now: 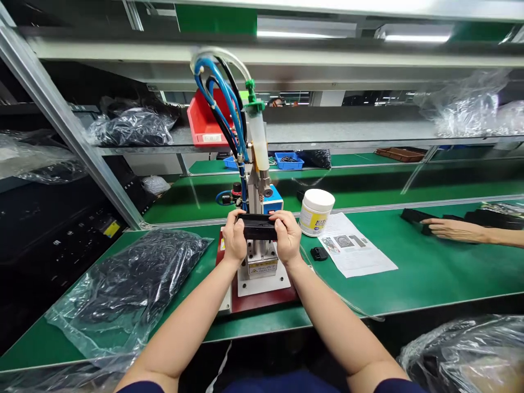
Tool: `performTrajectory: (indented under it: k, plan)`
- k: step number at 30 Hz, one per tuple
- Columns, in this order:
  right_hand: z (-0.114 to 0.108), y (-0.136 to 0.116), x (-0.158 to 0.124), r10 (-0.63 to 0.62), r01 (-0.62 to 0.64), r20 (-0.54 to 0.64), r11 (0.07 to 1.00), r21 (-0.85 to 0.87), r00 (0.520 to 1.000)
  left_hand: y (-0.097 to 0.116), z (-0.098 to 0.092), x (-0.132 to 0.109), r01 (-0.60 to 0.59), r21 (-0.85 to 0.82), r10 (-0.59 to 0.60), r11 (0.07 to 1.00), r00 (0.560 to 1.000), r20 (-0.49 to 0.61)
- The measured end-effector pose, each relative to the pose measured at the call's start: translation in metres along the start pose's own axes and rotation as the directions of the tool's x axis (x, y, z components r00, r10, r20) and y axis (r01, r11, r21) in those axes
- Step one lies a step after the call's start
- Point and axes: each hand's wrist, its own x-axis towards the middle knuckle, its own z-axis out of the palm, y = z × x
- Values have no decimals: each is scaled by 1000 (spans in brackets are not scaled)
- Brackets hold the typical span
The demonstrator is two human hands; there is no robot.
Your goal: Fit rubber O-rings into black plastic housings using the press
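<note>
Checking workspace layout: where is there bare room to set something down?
The widest bare patch is green bench right of the printed sheet, nearer than the other person's hand. A narrower strip lies between plastic bag and machine, partly behind the left forearm. The white jar, black block and sheet crowd together.

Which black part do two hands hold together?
The long black part between left hand and right hand; the small black part lies on the workbench; other black parts sit by a co-worker's hand.
</note>
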Motion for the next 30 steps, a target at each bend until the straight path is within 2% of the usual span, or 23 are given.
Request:
performTrajectory:
  k: [3, 7, 9, 13, 16, 20, 23, 26, 30]
  plan:
    - [-10, -4, -4, 101, -105, 99, 994, 34, 990, 0, -14, 1, 53, -57, -43, 997, 986, 160]
    - [-27, -1, -10, 286, -333, 247, 927, 174, 926, -3, -35, 4, 121, -123, -59, 985, 907, 418]
    - [-30, 2, -9, 334, -402, 296, 892, 206, 895, -6, -40, 7, 133, -119, -61, 984, 877, 477]
    - [-29, 2, 4, 368, -435, 284, 872, 226, 885, -6, -36, 14, 159, -177, -72, 971, 905, 419]
    - [-27, -9, 12, 353, -417, 266, 877, 240, 897, 3, -37, 16, 189, -245, -87, 951, 923, 375]
    - [-28, -35, 1, 305, -403, 308, 852, 335, 901, 19, -59, 0, 193, -255, -82, 948, 917, 391]
    - [-31, -52, -21, 337, -507, 432, 775, 377, 836, 27, -85, -29, 186, -207, -91, 961, 913, 397]
    - [-31, -62, -43, 362, -607, 540, 693, 389, 760, 30, -107, -58, 167, -157, -107, 973, 937, 332]
    - [-22, -64, -60, 374, -659, 580, 624, 421, 724, 28, -122, -84, 193, -134, -157, 972, 958, 239]
